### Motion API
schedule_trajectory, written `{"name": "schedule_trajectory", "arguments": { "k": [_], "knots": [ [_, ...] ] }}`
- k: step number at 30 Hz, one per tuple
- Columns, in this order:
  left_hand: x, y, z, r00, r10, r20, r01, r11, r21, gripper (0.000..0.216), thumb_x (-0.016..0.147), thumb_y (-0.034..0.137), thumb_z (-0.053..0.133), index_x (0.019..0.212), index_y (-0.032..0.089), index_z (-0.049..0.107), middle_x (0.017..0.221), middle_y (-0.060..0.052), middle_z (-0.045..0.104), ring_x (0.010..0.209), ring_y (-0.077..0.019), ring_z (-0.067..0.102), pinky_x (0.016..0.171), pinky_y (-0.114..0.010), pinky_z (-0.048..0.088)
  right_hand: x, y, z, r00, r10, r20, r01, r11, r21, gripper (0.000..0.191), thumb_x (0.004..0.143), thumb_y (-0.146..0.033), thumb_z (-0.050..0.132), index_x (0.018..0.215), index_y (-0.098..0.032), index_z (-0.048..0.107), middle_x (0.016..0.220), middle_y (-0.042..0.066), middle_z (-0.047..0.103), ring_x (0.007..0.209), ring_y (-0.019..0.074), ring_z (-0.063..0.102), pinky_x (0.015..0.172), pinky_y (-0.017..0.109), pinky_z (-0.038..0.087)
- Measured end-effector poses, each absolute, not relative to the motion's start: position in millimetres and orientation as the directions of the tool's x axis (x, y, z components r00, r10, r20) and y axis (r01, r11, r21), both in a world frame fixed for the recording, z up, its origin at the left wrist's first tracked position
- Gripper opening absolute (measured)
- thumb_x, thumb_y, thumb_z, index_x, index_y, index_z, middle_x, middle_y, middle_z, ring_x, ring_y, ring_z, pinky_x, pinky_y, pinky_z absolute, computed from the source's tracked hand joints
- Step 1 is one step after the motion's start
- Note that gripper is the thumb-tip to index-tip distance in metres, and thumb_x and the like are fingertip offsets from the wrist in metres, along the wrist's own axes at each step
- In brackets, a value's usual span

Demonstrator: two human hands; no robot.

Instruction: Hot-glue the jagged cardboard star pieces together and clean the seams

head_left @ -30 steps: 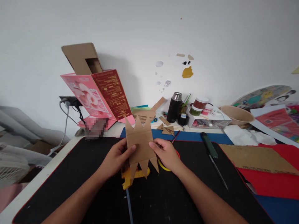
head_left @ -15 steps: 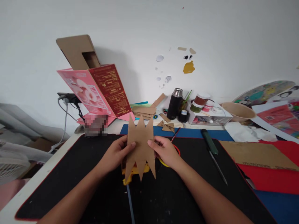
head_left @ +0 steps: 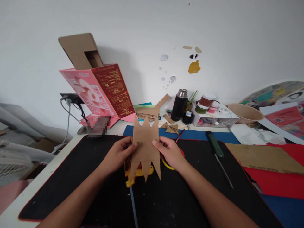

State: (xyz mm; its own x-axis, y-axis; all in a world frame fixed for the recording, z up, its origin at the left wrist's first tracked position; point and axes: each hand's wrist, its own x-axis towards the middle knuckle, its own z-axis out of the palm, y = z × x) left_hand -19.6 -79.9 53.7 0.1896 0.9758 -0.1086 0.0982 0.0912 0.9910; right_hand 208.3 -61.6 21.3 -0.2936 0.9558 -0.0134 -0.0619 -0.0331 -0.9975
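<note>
A piece of brown cardboard (head_left: pixel 145 142) with pointed zigzag teeth along its top and bottom edges is held upright over the black mat. My left hand (head_left: pixel 121 153) grips its left edge, thumb on the near face and fingers behind. On the opposite edge, my right hand (head_left: pixel 171 152) pinches the cardboard the same way. Partly hidden behind the lower teeth lies a yellow glue gun (head_left: pixel 140 172) with a glue stick (head_left: pixel 133 204) trailing toward me. Scissors with a red and yellow handle (head_left: pixel 169 164) lie on the mat, mostly covered by my right hand.
A green-handled knife (head_left: pixel 215 144) rests on the black mat (head_left: pixel 190 190) at right. Behind stand a black thermos (head_left: pixel 179 106), paint jars (head_left: pixel 207 100) and cardboard scraps (head_left: pixel 172 128). A pink box (head_left: pixel 95 91) leans at left; cardboard sheets (head_left: pixel 266 156) lie far right.
Both hands still hold the toothed cardboard. Its lower teeth have shifted slightly right relative to the glue gun, and the whole view has moved a little.
</note>
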Motion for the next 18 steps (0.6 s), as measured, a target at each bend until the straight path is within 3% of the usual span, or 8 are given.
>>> {"name": "schedule_trajectory", "arguments": {
  "k": [6, 11, 18],
  "knots": [
    [-21.2, -79.9, 56.7, 0.183, 0.978, -0.099, 0.080, 0.085, 0.993, 0.050, 0.077, 0.065, 0.086, 0.095, 0.020, 0.078, 0.093, -0.008, 0.080, 0.084, -0.0264, 0.075, 0.074, -0.034, 0.062, 206.1, -60.3, 16.2, -0.318, 0.948, -0.017, -0.107, -0.053, -0.993, 0.054, 0.082, -0.076, 0.077, 0.084, -0.023, 0.064, 0.066, -0.003, 0.059, 0.053, 0.0141, 0.050, 0.052, 0.028, 0.042],
    [-16.6, -83.2, 54.9, 0.218, 0.969, -0.120, 0.007, 0.122, 0.993, 0.057, 0.079, 0.062, 0.086, 0.118, 0.021, 0.075, 0.113, -0.011, 0.082, 0.096, -0.0307, 0.078, 0.085, -0.040, 0.064, 204.0, -62.9, 13.1, -0.334, 0.942, -0.036, -0.132, -0.085, -0.988, 0.050, 0.085, -0.070, 0.078, 0.089, -0.022, 0.068, 0.072, -0.003, 0.061, 0.058, 0.0140, 0.054, 0.054, 0.028, 0.046],
    [-19.9, -84.2, 53.4, 0.253, 0.951, -0.178, 0.034, 0.175, 0.984, 0.062, 0.080, 0.064, 0.085, 0.119, 0.018, 0.072, 0.107, -0.012, 0.083, 0.087, -0.0312, 0.079, 0.079, -0.041, 0.064, 204.8, -66.5, 21.4, -0.401, 0.916, -0.011, -0.046, -0.032, -0.998, 0.042, 0.089, -0.063, 0.076, 0.092, -0.022, 0.068, 0.069, -0.005, 0.058, 0.054, 0.0128, 0.055, 0.049, 0.026, 0.043]
  ]
}}
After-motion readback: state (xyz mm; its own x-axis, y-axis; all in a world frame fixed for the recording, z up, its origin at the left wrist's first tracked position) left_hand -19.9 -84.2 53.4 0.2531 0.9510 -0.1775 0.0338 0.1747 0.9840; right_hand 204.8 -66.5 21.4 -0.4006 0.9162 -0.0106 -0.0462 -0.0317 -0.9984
